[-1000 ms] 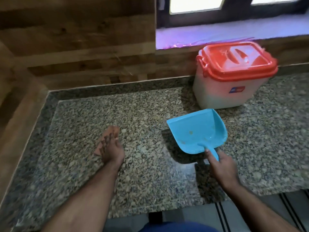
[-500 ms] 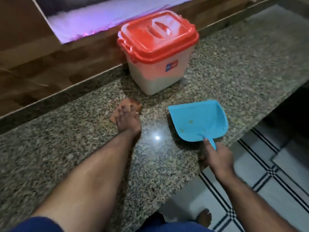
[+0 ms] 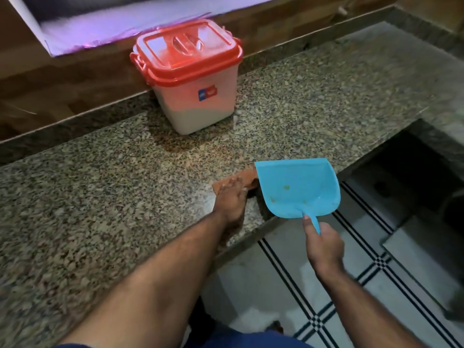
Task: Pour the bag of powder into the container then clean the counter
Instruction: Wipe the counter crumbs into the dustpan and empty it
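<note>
The cloth (image 3: 234, 183) had been swept beside the dustpan (image 3: 298, 188) by the flat-pressed left hand (image 3: 232, 200); its handle was gripped by the right hand (image 3: 322, 244), collection seemingly near

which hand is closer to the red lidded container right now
Left. The left hand presses a cloth on the counter below the container; the right hand holds the dustpan handle past the counter edge.

A single head-worn camera looks forward and steeply down from above the near edge of the counter (image 3: 105, 197). The granite top runs slantwise across the view, so the camera is tilted. Both forearms reach in from the near edge. The wall (image 3: 75, 79) and window ledge (image 3: 130, 21) lie far, the tiled floor (image 3: 351, 285) near right.
</note>
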